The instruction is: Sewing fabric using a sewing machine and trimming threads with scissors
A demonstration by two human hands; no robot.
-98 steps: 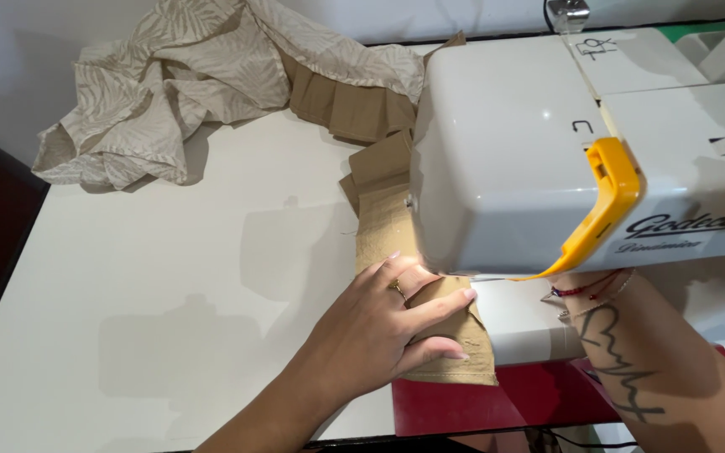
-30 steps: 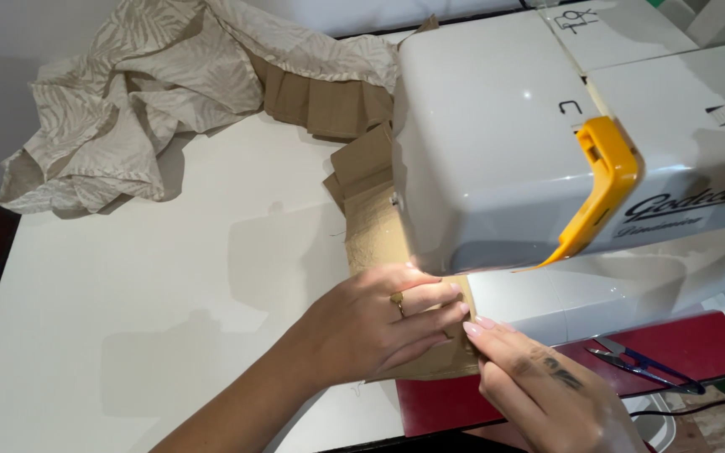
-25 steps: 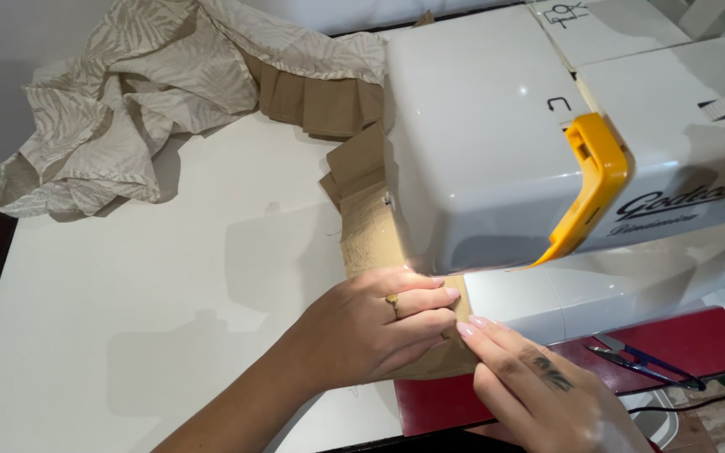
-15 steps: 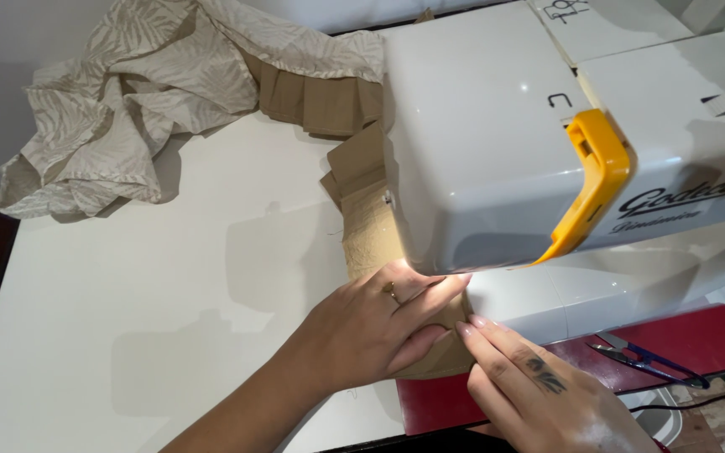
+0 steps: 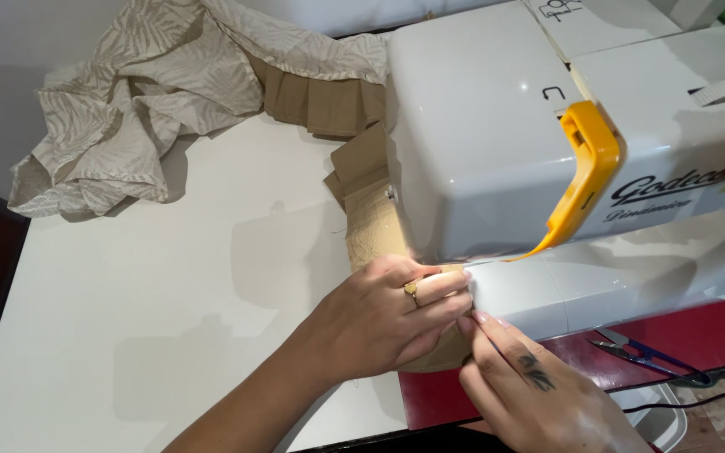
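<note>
A white table [image 5: 169, 277] fills most of the view, seen from above. At its right stands a large white sewing machine [image 5: 497, 134] with a yellow lever on its front. A heap of pale patterned cloth [image 5: 153, 92] lies crumpled at the far left of the table, joined to a tan pleated fabric strip [image 5: 371, 210] that runs toward the viewer and passes under the machine's head.

The strip's long axis runs from the far heap down to the near edge, its near end pointing at the person. It looks light, soft and limp — likely to slide or bunch unless pressed flat, so it is best held close to the machine's foot, at the edges.

The left hand [image 5: 388, 323] lies on the strip's near end, fingers curled and pressing it down. The right hand [image 5: 530, 394] touches beside it, fingertips pinched at the strip's edge. Small blue thread snips [image 5: 648, 356] rest on a red mat [image 5: 673, 331] at right.
</note>
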